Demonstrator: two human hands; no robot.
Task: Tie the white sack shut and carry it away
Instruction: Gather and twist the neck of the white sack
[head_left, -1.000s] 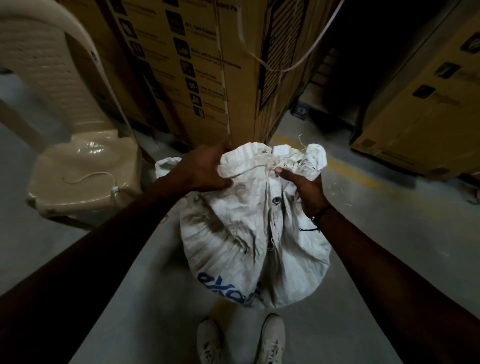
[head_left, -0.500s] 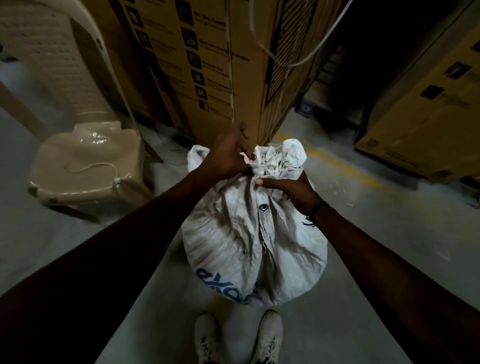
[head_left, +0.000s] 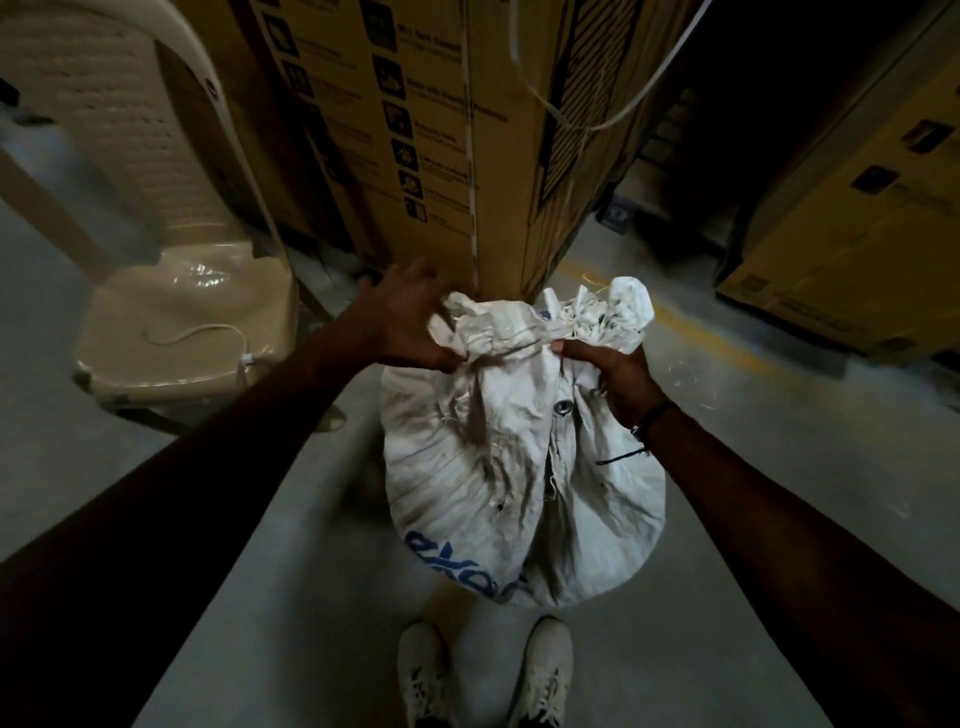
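White sack (head_left: 524, 467) standing on the floor (head_left: 779, 467) ahead of 2 shoes, neck bunched. Left hand (head_left: 410, 325) half open, fingertips pinching the gathered mouth; right hand (head_left: 613, 374) closed around the neck. Best cinched low and tight before lifting.

- Both forearms are bare, with no sleeve in view on either arm.
- The right wrist carries a thin dark band (head_left: 655, 415), and a loose end of dark thread (head_left: 623, 458) hangs off it below the wrist.
- The left hand (head_left: 402, 322) and right hand (head_left: 615, 371) wear no gloves.
- On the feet are pale, off-white lace-up shoes (head_left: 488, 670), the laces the same light colour.
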